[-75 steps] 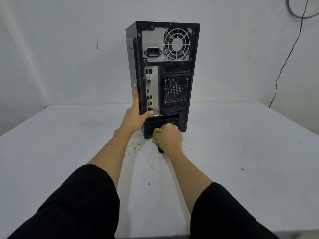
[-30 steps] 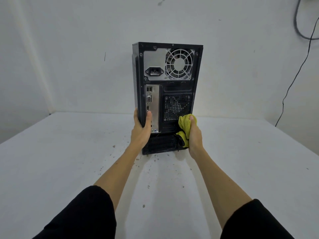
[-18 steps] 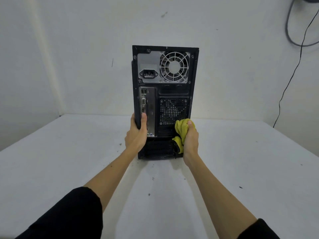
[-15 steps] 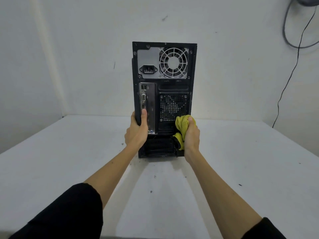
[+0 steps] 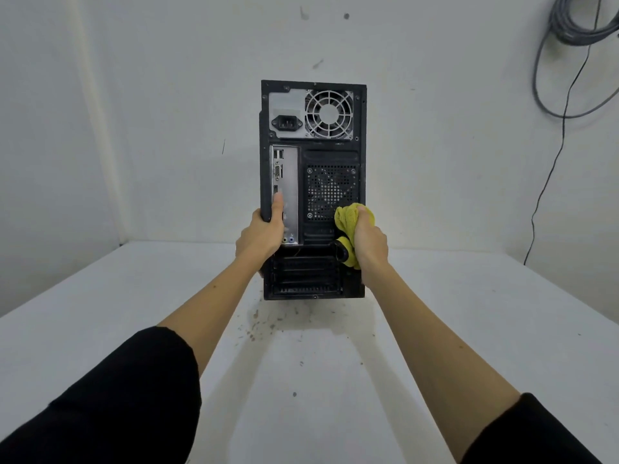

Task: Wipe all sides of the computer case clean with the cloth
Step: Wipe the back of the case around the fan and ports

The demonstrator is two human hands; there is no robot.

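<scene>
rear panel wipe, case braced upright

computer case point(image 5: 313, 155) stands upright at frame centre on the white table point(image 5: 100, 313), rear panel facing the camera, likely so ports and vents can be reached. left hand point(image 5: 259, 237) grips its left edge, thumb on the i/o plate, probably steadying it against the push. right hand point(image 5: 370, 244) is fisted round the bunched yellow cloth point(image 5: 350, 217), pressing it to the panel's lower right by the vent grille; other sides hidden

White table point(image 5: 469, 329) with dark specks point(image 5: 264, 324); grey coiled cable point(image 5: 569, 35) on the wall point(image 5: 134, 95).
</scene>
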